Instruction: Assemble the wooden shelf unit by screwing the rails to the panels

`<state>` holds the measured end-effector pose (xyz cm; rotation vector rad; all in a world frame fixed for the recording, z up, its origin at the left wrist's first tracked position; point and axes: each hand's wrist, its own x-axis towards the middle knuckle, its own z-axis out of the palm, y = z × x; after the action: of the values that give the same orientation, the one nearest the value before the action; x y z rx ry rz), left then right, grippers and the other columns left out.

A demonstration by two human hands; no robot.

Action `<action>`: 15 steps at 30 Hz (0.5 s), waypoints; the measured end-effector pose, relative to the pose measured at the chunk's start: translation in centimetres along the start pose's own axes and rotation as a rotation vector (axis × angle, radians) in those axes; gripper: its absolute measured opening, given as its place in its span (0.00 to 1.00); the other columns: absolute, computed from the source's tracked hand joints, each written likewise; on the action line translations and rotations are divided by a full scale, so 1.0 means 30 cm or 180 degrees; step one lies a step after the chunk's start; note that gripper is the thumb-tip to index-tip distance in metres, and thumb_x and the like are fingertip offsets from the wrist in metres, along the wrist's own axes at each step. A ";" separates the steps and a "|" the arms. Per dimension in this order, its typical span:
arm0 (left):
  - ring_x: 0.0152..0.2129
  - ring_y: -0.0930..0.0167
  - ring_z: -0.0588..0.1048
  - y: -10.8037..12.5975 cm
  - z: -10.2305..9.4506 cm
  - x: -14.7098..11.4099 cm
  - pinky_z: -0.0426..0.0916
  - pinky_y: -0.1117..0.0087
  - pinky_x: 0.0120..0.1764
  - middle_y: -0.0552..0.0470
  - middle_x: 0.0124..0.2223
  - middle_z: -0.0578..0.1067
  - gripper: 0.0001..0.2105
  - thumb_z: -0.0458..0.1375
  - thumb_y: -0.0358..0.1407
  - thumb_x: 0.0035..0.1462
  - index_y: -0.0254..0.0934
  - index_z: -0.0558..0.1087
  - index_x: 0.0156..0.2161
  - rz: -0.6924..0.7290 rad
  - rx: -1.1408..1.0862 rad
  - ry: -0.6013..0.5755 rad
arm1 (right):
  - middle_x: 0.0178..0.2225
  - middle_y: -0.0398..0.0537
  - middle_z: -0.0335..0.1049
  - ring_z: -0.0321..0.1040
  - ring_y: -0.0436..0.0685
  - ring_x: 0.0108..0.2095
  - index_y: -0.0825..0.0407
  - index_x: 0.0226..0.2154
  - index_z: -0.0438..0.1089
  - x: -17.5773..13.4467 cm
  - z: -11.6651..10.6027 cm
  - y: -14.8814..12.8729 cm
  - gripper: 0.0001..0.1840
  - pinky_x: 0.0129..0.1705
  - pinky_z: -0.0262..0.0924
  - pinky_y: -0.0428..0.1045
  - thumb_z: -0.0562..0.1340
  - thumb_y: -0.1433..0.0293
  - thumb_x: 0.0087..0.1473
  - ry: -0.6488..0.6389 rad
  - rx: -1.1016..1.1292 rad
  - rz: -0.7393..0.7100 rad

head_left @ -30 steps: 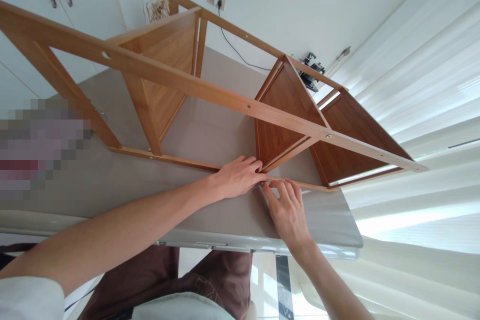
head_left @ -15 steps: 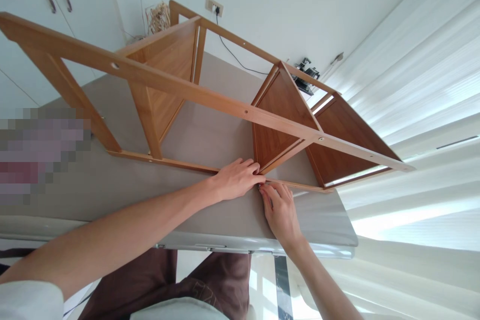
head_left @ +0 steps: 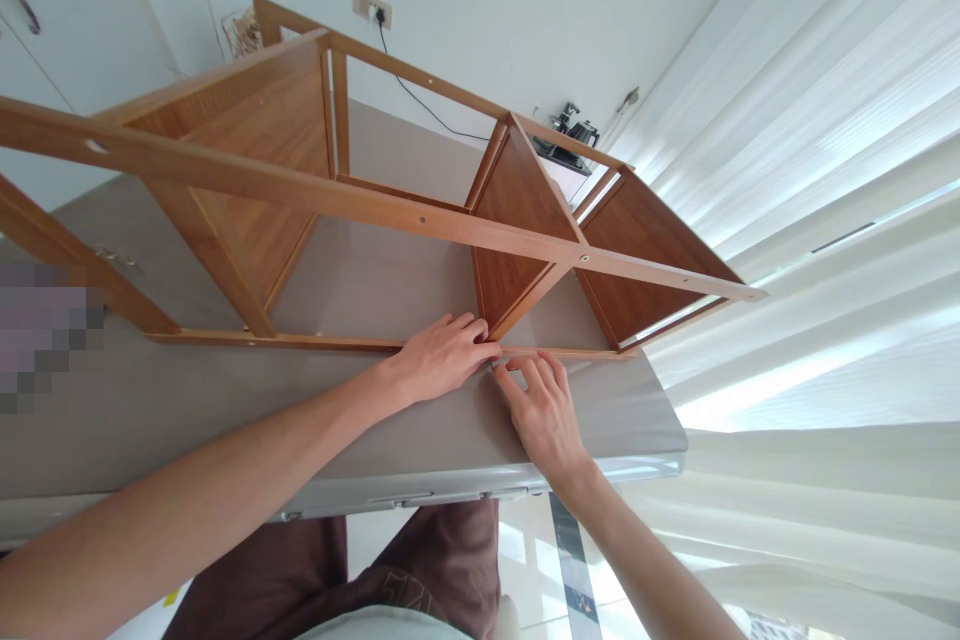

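A brown wooden shelf unit lies on its side on a grey-topped table. My left hand is closed on its near lower rail, where the middle shelf panel meets it. Just to the right, the thumb and fingers of my right hand pinch together at the outer side of the same joint. A tiny dark piece shows at those fingertips, too small to name.
Behind the unit, a wall socket holds a plug with a black cord. Dark equipment stands beyond the shelf. White curtains hang at the right. A blurred patch covers something at the left.
The whole view has shifted, so the shelf unit appears further left. Both hands stay at the same joint, and my right fingers have turned slightly.
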<state>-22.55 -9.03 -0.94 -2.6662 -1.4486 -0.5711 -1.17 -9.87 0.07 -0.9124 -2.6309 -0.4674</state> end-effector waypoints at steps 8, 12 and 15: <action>0.42 0.65 0.71 0.003 -0.006 -0.001 0.65 0.64 0.41 0.49 0.45 0.72 0.09 0.52 0.33 0.68 0.43 0.74 0.46 -0.0001 -0.0010 -0.0028 | 0.41 0.51 0.72 0.66 0.58 0.42 0.52 0.47 0.71 0.027 -0.008 0.002 0.16 0.60 0.55 0.61 0.53 0.81 0.64 0.0017 -0.0157 -0.0187; 0.41 0.66 0.70 0.003 -0.009 -0.001 0.64 0.64 0.41 0.49 0.44 0.72 0.10 0.52 0.32 0.68 0.43 0.74 0.47 -0.0004 -0.0012 -0.0034 | 0.40 0.52 0.71 0.65 0.58 0.42 0.54 0.47 0.71 0.028 0.000 0.004 0.18 0.58 0.56 0.60 0.52 0.83 0.62 -0.0034 -0.0162 -0.0222; 0.42 0.66 0.70 0.002 -0.012 -0.001 0.64 0.65 0.41 0.49 0.45 0.73 0.09 0.52 0.32 0.68 0.43 0.74 0.47 0.0021 -0.0009 -0.0039 | 0.40 0.52 0.71 0.64 0.59 0.42 0.53 0.48 0.71 0.027 0.011 0.011 0.19 0.56 0.57 0.59 0.52 0.84 0.61 -0.0037 -0.0086 -0.0126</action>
<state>-22.62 -9.16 -0.61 -2.6802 -1.4426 -0.5577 -1.63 -9.06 0.16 -0.8752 -2.6637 -0.5099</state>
